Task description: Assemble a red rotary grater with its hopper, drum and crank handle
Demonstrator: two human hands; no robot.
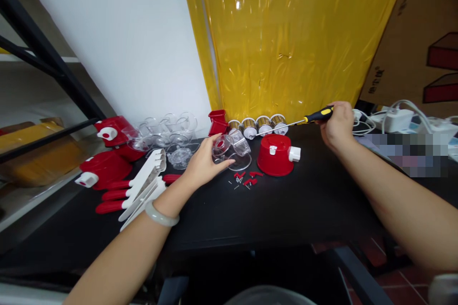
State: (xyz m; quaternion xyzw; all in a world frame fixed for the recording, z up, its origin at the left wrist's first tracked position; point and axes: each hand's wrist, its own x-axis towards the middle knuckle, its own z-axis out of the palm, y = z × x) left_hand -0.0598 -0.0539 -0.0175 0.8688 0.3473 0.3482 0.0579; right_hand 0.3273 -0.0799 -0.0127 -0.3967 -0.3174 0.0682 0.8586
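Note:
My left hand [207, 162] curves its fingers and thumb around a clear plastic part [240, 144] with a round base, low over the black table. In my right hand [339, 124] is a screwdriver [319, 114] with a black and yellow handle, its long shaft pointing left above a red housing [275, 155]. That housing stands on its wide end, a white knob [295, 154] at its side. Small red pieces [250, 181] and several tiny screws [237, 180] lie in front of the clear part.
Metal grater drums [264, 125] line the back beside a red hopper [217, 122]. To the left are clear plastic parts [168, 128], red housings [105, 170] and white arms with red handles [113, 194]. White chargers and cables [399, 119] lie right. A yellow sheet [286, 47] stands behind.

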